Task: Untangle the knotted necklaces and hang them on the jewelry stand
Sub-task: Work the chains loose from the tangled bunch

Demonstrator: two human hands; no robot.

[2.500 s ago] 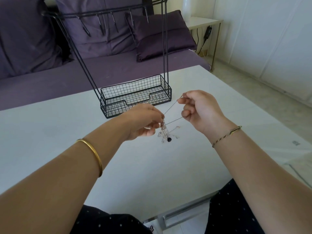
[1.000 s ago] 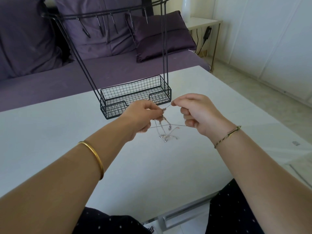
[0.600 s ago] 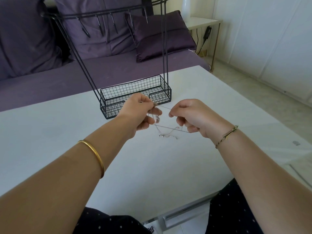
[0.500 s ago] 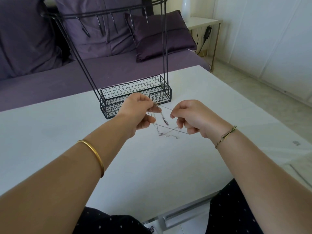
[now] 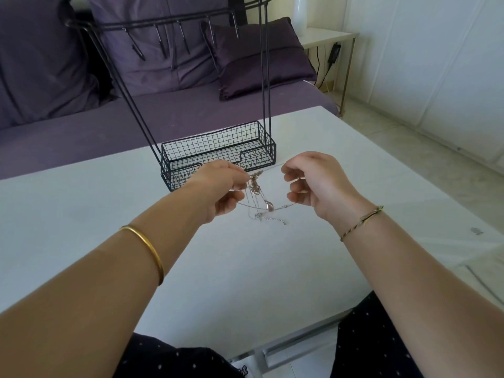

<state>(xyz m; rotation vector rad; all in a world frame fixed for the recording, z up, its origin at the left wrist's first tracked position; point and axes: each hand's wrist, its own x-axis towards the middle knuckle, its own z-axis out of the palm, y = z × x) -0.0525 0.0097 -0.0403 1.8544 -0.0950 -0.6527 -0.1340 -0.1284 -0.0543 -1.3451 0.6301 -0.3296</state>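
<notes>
A tangle of thin silver necklaces (image 5: 259, 197) hangs between my hands just above the white table (image 5: 245, 268). My left hand (image 5: 221, 186) pinches the knotted bunch at its top. My right hand (image 5: 316, 184) pinches thin chain strands that run across to the knot. A small pinkish pendant (image 5: 269, 206) dangles below the knot, and loose chain ends lie on the table under it. The black wire jewelry stand (image 5: 218, 151) is right behind my hands, its mesh tray at the bottom and a bar of bare hooks (image 5: 174, 39) on top.
A purple sofa (image 5: 136, 110) with cushions runs behind the table. A small white side table (image 5: 327, 36) with a hanging cable stands at the back right. The table's right edge drops to a tiled floor.
My hands rose slightly and came closer together, then my right hand drew back to the right. The tangle now hangs more loosely, with the pendant showing below the knot.
</notes>
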